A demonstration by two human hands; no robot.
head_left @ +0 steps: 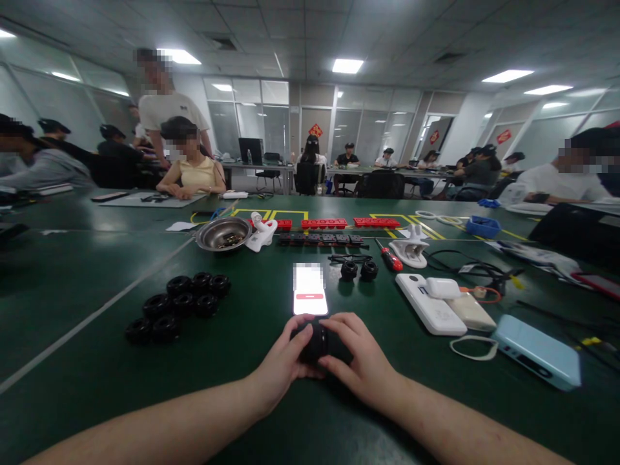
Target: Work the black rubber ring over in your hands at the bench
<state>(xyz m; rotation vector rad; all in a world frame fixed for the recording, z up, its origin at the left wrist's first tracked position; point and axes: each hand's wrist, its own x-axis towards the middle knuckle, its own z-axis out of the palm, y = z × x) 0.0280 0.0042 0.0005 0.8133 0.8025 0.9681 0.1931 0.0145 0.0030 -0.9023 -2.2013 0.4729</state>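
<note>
**Two Hands Hold a Black Cylindrical Part (316, 343) Close to the Lit Smartphone (309, 289)**

The left hand (283, 358) keeps its thumb over the part, and its other fingers are curled around the left side. The right hand (365, 358) holds the right side between thumb and fingers, which are set in a curve; how firmly they press, I cannot tell. The part is at the near end of the smartphone, on the side toward the person.

To the left of the smartphone, a group of glossy black rings (184, 302) lies on the green table (106, 400). Beyond the smartphone and to its left stands a metal bowl (208, 240) with small pieces inside, and a white device (262, 232) is just beside it. Straight beyond the smartphone there is a row of black blocks (322, 239), and behind this row are red trays (324, 224).

To the right of the smartphone are two black round pieces (358, 270), and farther to the right a red-and-black screwdriver (390, 258) lies near a white stand (413, 252). A white power bank (426, 310) and a light-blue box (537, 352) lie to the right and nearer to the person.
</note>
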